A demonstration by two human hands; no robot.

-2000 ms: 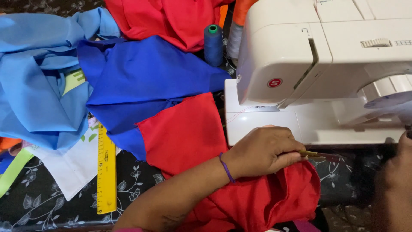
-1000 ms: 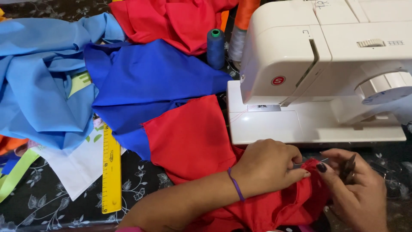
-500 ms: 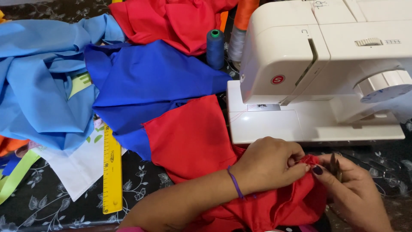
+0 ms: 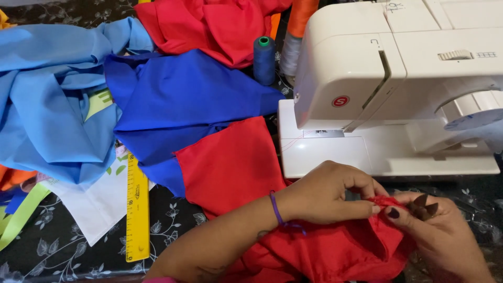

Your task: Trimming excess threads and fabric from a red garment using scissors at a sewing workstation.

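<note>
Just in front of the white sewing machine [image 4: 387, 89], left hand [image 4: 327, 194] & right hand [image 4: 440, 236] both pinched the edge of the red cloth [image 4: 314, 246]. A sec earlier the right hand was only coming in w/ a small tool; now its fingers closed on the same fold, so the cloth was held taut betw. both.

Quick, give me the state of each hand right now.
Left hand: fingers pinched shut on an edge of the red fabric.
Right hand: fingers pinching the same red edge.
</note>
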